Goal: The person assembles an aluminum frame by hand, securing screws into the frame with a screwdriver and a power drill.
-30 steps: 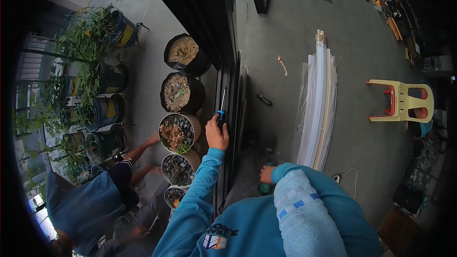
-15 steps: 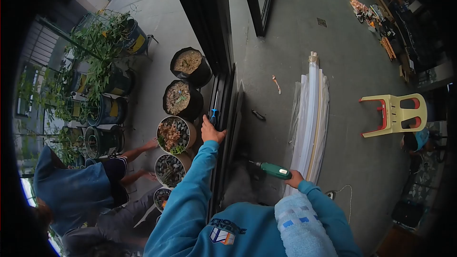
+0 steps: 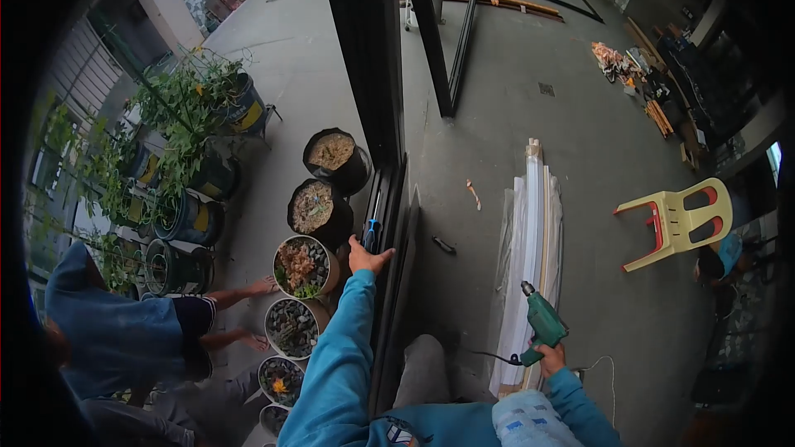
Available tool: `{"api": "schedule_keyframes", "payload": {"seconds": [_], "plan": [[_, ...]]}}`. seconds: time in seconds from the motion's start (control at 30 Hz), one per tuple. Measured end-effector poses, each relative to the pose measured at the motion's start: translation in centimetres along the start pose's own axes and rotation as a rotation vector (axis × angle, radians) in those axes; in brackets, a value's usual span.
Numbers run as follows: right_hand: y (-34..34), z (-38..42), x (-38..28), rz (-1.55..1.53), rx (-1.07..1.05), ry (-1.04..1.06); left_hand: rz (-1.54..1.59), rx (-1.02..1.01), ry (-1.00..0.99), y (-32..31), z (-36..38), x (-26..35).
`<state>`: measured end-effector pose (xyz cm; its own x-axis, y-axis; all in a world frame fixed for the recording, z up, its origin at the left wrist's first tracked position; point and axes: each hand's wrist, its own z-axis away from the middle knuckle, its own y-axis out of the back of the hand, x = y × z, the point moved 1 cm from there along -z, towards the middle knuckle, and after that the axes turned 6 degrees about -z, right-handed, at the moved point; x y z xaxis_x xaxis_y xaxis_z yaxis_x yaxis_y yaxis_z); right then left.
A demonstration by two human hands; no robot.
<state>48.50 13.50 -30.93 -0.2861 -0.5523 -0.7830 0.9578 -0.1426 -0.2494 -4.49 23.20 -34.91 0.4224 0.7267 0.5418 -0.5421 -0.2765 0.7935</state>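
Observation:
My left hand (image 3: 370, 259) rests on the black metal door frame (image 3: 389, 290), thumb and fingers spread apart. A screwdriver (image 3: 373, 234) with a blue and black handle lies along the frame's track, its handle between my thumb and fingers and its shaft pointing away; I see no grip on it. My right hand (image 3: 550, 359) is wrapped round the handle of a green power drill (image 3: 546, 322), whose chuck points up and away, over the long white wrapped strips (image 3: 523, 257) on the floor. A dark cord runs from the drill.
Potted plants (image 3: 302, 266) line the frame's left side. Beyond them a person in a blue shirt (image 3: 124, 310) is close by, near tall planters (image 3: 195, 215). On the right are a yellow plastic chair (image 3: 683, 219) and a pile of materials (image 3: 633, 66). A dark frame panel (image 3: 439, 41) stands ahead.
My right hand has swung the drill away from the frame to the right, turning its chuck from leftward to upward. My left hand stays by the screwdriver. The view has tilted up.

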Motion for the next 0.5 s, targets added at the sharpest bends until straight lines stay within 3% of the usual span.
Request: {"api": "schedule_keyframes", "payload": {"seconds": [0.07, 0.17, 0.2, 0.27, 0.33, 0.4, 0.47, 0.5], "plan": [[-1.4, -2.3, -3.2, -0.160, -0.057, 0.123, 0.252, -0.101, -0.098, 0.4, -1.2, -2.4], [-6.6, -2.5, -7.8, -0.203, -0.044, 0.265, -0.060, 0.298, -0.330, 1.3, 0.2, -1.0], [-8.6, -2.3, -8.7, -0.201, -0.022, 0.312, 0.098, 0.322, -0.438, 2.2, 2.2, 0.7], [-12.8, -2.7, -10.0, -0.211, -0.005, 0.416, 0.506, -0.163, -0.479, 4.0, 7.1, 6.0], [-16.8, -2.5, -10.6, -0.057, -0.007, 0.555, 0.629, -0.622, -0.588, 6.1, 12.5, 11.8], [-21.6, -1.4, -11.9, 0.011, -0.014, 0.629, 0.751, -0.814, -0.787, 7.4, 16.5, 16.6], [-26.2, 0.9, -13.8, 0.604, 0.054, 0.809, 0.813, -0.641, -0.927, 8.5, 19.1, 20.0], [-27.0, 0.0, -12.5, 0.610, -0.062, 0.867, 0.868, -0.527, -0.780, 9.7, 20.1, 21.0]]}}
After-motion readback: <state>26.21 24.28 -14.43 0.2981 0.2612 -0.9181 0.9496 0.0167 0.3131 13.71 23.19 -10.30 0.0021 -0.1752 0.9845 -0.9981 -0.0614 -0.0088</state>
